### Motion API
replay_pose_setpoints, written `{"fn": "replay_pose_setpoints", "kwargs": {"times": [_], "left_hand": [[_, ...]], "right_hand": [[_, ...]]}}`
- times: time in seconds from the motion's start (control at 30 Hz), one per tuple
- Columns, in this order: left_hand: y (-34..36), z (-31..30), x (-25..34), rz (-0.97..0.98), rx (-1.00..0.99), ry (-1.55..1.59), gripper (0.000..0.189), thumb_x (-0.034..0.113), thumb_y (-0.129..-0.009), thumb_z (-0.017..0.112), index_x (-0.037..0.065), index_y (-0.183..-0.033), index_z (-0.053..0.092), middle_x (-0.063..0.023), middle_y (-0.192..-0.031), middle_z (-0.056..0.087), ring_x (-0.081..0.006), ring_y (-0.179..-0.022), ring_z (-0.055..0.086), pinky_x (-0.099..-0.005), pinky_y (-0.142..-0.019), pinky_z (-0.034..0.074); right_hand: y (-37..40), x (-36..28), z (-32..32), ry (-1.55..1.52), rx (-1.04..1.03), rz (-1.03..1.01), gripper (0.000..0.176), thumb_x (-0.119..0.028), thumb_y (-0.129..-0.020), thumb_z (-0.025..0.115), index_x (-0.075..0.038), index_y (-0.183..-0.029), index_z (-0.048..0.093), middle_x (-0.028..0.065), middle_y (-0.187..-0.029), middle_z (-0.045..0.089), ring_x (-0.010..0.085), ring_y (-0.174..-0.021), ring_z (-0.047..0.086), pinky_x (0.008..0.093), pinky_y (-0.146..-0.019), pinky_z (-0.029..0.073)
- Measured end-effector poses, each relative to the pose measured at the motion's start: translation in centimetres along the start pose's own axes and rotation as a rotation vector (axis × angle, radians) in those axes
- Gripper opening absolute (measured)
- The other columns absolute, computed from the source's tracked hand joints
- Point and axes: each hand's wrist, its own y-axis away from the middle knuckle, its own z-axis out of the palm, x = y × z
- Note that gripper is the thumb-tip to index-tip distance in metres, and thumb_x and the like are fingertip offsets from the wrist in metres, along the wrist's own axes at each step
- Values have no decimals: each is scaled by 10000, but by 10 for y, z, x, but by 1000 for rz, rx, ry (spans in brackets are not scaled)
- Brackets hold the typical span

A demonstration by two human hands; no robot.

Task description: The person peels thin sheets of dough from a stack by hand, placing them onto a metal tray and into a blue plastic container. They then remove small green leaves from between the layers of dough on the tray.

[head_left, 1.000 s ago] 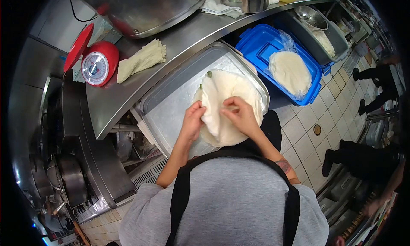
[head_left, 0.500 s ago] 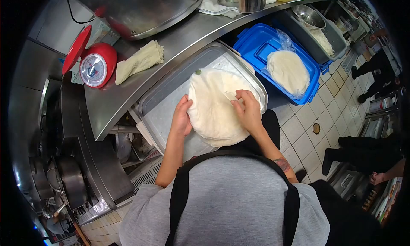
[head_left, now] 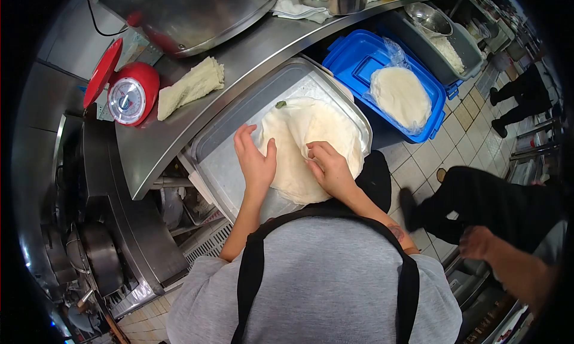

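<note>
The person's left hand (head_left: 256,160) lies flat, fingers spread, on the nine o'clock edge of a stack of round white dough sheets (head_left: 299,135). The right hand (head_left: 330,169), at the stack's four o'clock, pinches its fingertips together on a fold of the top sheet. The stack sits in a metal tray (head_left: 226,160) at picture centre. Farther off, at eleven o'clock, a folded cloth (head_left: 190,87) and red scale (head_left: 128,96) rest on the steel counter (head_left: 251,51). At one o'clock, a blue bin (head_left: 357,56) holds a bagged pile (head_left: 399,96).

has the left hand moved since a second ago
Yes. Against the tray, the left hand shifted from the middle of the dough sheet to its left edge, toward the red scale, and opened flat.
</note>
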Motion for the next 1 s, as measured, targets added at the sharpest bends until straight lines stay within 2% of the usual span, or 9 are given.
{"fn": "replay_pose_setpoints", "kwargs": {"times": [0.03, 0.13, 0.23, 0.33, 0.47, 0.57, 0.67, 0.87, 1.0], "left_hand": [[-4, -6, 6, 87, 30, -75, 427, 186, -817, 680, -6, -1139, 475, -183, -965, 583, -317, -880, 586, -383, -824, 466], [-5, 8, 3, -341, -386, 432, 514, 220, -771, 727, -8, -1147, 461, -186, -940, 588, -330, -818, 595, -403, -758, 480], [-12, 34, 8, -458, -509, 394, 532, 194, -721, 761, 3, -1134, 485, -93, -789, 596, -215, -690, 588, -329, -636, 479], [-13, 42, 13, -308, -567, 264, 535, 190, -719, 752, 14, -1146, 482, -51, -708, 571, -183, -643, 566, -325, -605, 469], [-5, 46, 8, -375, -631, 415, 305, 76, -770, 677, -9, -1024, 532, -8, -680, 519, -80, -615, 501, -252, -553, 420], [12, 45, 1, -388, -576, 573, 136, 9, -827, 602, -3, -951, 547, 19, -733, 518, -34, -650, 482, -201, -569, 395], [22, 35, 7, -487, -446, 950, 68, -9, -861, 558, 5, -927, 547, 37, -711, 524, -18, -594, 456, -186, -540, 371], [20, 13, 19, -476, -372, 1062, 31, 14, -930, 520, 24, -957, 531, 54, -734, 510, 11, -625, 423, -162, -540, 326], [22, 11, 13, -468, -482, 1034, 32, 58, -960, 510, 32, -972, 525, 48, -777, 539, -4, -686, 444, -159, -624, 350]], "right_hand": [[-1, -2, -2, 0, 5, -13, 127, -45, -799, 644, -16, -888, 558, 130, -1022, 596, 320, -806, 624, 369, -686, 521], [0, -10, -3, 11, -94, -51, 131, -36, -792, 642, -7, -891, 563, 131, -1030, 592, 316, -818, 623, 367, -701, 523], [3, -13, 4, 8, -175, -205, 138, -33, -784, 642, -10, -900, 572, 130, -1019, 595, 306, -858, 619, 360, -728, 522], [7, -14, 6, -10, -270, -320, 142, -42, -780, 648, -20, -904, 580, 128, -1004, 598, 301, -894, 612, 354, -757, 517], [4, -11, -9, -40, -296, -339, 199, -109, -747, 717, -47, -892, 596, 107, -1030, 615, 294, -944, 604, 401, -832, 477], [-3, 3, -15, 65, 47, -145, 177, -114, -715, 751, -48, -832, 636, 132, -1080, 617, 304, -1029, 584, 397, -896, 453], [-26, 14, -29, 339, 182, -32, 405, -173, -711, 774, -61, -1066, 616, 161, -1169, 576, 345, -1050, 569, 397, -926, 446], [-44, 9, -37, 140, -188, 44, 606, -207, -707, 788, -62, -1241, 538, 169, -1176, 577, 339, -1074, 576, 388, -893, 474], [-44, 14, -18, 159, -62, 3, 496, -225, -720, 763, -82, -1156, 576, 151, -993, 640, 337, -880, 636, 389, -739, 516]]}}
